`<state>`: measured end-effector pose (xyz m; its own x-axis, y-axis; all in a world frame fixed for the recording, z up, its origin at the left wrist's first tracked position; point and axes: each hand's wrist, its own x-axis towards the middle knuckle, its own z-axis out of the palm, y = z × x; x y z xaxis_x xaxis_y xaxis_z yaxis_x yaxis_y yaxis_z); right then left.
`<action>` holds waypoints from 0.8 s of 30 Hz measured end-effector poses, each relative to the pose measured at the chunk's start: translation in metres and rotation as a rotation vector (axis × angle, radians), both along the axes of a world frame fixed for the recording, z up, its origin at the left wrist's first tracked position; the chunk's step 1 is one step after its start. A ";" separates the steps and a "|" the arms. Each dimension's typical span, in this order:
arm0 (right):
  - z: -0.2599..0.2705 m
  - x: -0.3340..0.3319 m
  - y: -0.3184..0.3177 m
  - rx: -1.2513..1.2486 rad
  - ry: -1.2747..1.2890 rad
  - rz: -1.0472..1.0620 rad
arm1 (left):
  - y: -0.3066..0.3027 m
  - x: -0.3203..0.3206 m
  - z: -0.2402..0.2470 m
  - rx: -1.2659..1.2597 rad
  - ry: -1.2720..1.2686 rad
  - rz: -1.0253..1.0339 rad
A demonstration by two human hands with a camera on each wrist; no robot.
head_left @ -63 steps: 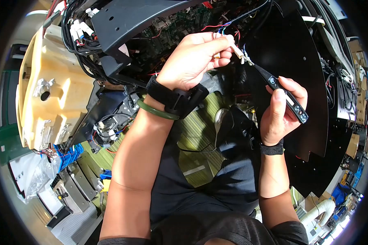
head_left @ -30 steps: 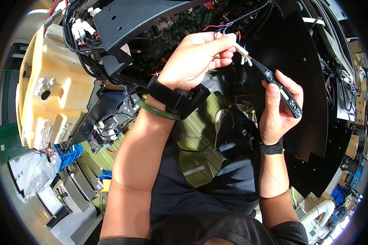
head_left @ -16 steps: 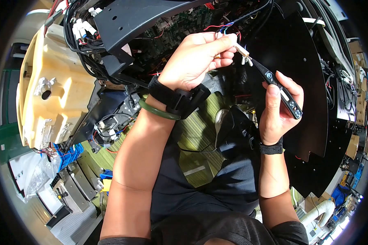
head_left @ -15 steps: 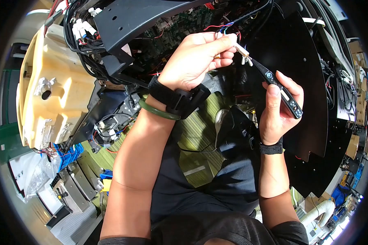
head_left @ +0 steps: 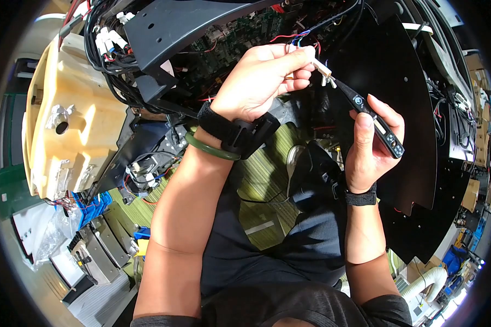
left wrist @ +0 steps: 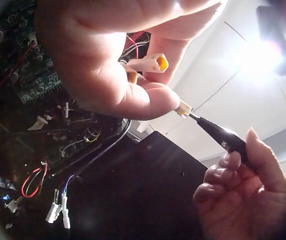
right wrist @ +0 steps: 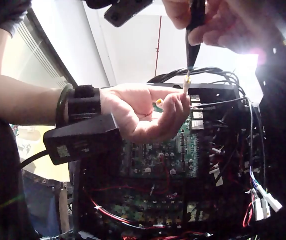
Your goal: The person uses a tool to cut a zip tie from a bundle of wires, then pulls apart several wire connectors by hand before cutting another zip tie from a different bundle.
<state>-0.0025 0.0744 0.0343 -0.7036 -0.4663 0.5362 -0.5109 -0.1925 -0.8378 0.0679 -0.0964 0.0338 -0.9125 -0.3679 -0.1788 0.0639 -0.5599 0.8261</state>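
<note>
In the head view my left hand point(head_left: 267, 76) pinches a small white connector point(head_left: 322, 68) between thumb and fingers, with thin coloured wires behind it. My right hand point(head_left: 373, 144) grips a black pen-shaped probe point(head_left: 360, 102) with a small display. The left wrist view shows the probe's metal tip point(left wrist: 194, 116) at the open end of the held connector point(left wrist: 184, 109); how deep it sits I cannot tell. Another white connector with a yellow inside point(left wrist: 153, 63) lies by the left fingers. The right wrist view also has the tip at the connector point(right wrist: 186, 84).
Green circuit boards point(right wrist: 183, 160) and loose wires stand behind the hands. A black panel point(head_left: 393, 76) is at the right, a black metal bracket point(head_left: 174, 27) above left, a yellowish shell point(head_left: 84, 125) further left. White connectors point(left wrist: 58, 210) hang from wires.
Compared with about two seconds ago, the right hand and probe have shifted slightly left, and the connector's free end slightly right. Over the last half second almost nothing has moved.
</note>
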 end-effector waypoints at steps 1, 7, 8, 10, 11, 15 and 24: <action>0.000 0.000 0.000 -0.002 0.009 -0.002 | 0.000 0.000 0.000 0.002 -0.004 0.001; -0.001 -0.001 0.000 -0.005 0.038 0.004 | 0.000 0.000 0.000 0.003 0.004 -0.001; 0.000 -0.001 0.000 -0.009 -0.003 0.009 | 0.000 0.000 0.000 0.003 0.004 -0.001; -0.001 -0.001 0.000 -0.016 -0.002 0.007 | 0.001 0.000 0.001 -0.007 0.006 0.000; -0.001 -0.001 0.000 -0.023 -0.001 0.005 | 0.001 0.000 0.000 -0.007 0.006 0.000; 0.001 0.000 0.000 0.006 0.016 -0.007 | 0.000 0.000 0.000 -0.001 0.001 -0.002; 0.000 0.000 -0.001 -0.016 -0.002 -0.009 | 0.000 0.001 0.000 -0.002 0.014 -0.012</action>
